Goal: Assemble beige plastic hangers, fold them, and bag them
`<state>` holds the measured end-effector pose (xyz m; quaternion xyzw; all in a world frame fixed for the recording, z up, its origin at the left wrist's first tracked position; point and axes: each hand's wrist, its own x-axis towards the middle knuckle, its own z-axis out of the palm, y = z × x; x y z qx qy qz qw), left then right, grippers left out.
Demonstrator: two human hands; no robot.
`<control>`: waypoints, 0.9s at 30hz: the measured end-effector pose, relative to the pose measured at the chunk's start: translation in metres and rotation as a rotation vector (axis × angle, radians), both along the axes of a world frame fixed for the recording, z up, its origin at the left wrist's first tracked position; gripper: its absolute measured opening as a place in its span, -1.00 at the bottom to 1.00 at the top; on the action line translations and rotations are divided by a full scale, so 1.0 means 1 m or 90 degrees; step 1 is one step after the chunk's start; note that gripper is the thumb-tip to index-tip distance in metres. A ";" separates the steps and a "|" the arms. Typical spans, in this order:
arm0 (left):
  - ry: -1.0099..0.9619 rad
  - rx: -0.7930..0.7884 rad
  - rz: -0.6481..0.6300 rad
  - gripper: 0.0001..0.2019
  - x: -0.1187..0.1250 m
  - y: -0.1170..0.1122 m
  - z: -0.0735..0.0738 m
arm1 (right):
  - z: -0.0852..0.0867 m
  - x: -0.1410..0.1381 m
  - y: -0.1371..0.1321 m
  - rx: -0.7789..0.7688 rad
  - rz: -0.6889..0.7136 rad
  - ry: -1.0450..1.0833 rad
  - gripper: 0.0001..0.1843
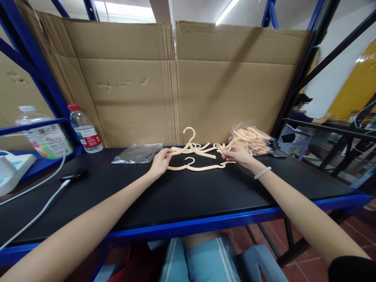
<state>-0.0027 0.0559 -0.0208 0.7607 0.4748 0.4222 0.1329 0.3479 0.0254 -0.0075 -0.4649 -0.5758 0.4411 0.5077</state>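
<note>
Near the middle of the black table, my left hand [161, 161] is closed in a pinch on the left end of a cream plastic hanger [191, 145], whose hook points up. My right hand [238, 154] is closed on a slim, curved cream plastic piece [233, 144]. Whether that piece joins the hanger I cannot tell. In front of it another cream hanger [202, 169] lies flat, its left end close to my left hand. More cream pieces overlap behind the raised hanger, partly hidden.
Clear bags of cream plastic parts [252, 139] are piled at the back right. A flat clear bag [138, 152] lies left of my hand. A red-capped bottle [86, 131], a cable [44, 207] and a black plug [73, 174] are at left. Cardboard [123, 86] stands behind. A person [302, 113] sits far right.
</note>
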 end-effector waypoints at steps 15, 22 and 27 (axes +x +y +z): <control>-0.034 -0.013 -0.063 -0.75 0.003 -0.006 0.004 | 0.004 -0.014 -0.009 -0.161 0.172 0.137 -0.84; -0.049 -0.005 -0.085 -0.76 0.004 -0.008 0.005 | 0.007 -0.016 -0.012 -0.200 0.190 0.151 -0.85; -0.062 0.003 -0.091 -0.76 0.005 -0.009 0.005 | 0.007 -0.016 -0.011 -0.216 0.199 0.147 -0.84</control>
